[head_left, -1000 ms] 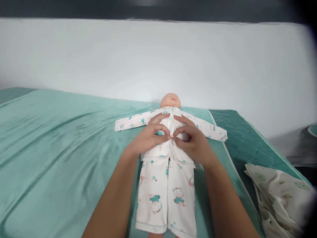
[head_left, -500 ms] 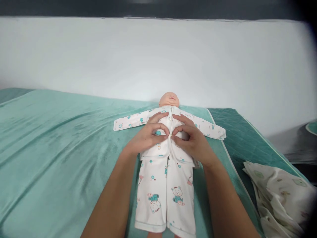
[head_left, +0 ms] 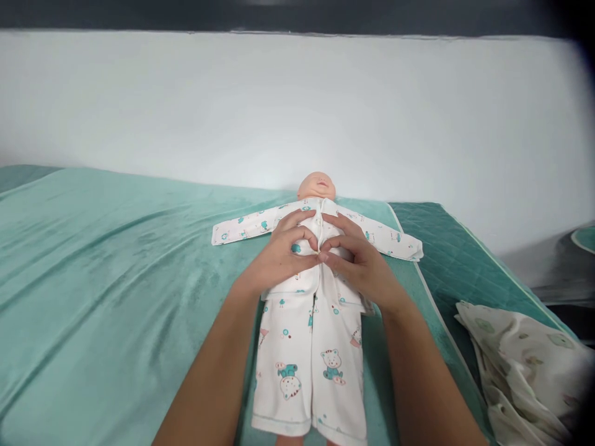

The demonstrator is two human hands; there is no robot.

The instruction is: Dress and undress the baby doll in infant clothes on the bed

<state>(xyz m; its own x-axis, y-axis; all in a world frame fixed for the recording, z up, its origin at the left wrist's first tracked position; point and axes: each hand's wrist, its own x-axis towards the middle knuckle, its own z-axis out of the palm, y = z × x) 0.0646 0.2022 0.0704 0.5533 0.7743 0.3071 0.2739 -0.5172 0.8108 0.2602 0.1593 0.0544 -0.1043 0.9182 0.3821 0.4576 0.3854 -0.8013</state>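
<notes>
Only one view exists, from a camera on the person's head. It looks forward and down along both forearms, so the left hand (head_left: pixel 279 260) and the right hand (head_left: pixel 360 266) meet near the middle of the frame, on the doll (head_left: pixel 317 184), whose head points away from the camera. The view is close, at arm's reach. The green cover (head_left: pixel 116 260) fills the left and lower part, the white wall (head_left: pixel 297 111) the upper half; the right edge is dark

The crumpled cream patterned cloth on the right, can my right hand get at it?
Probably: the right hand pinches the doll's white printed top, but only teal bedding lies between it and the cloth.
</notes>
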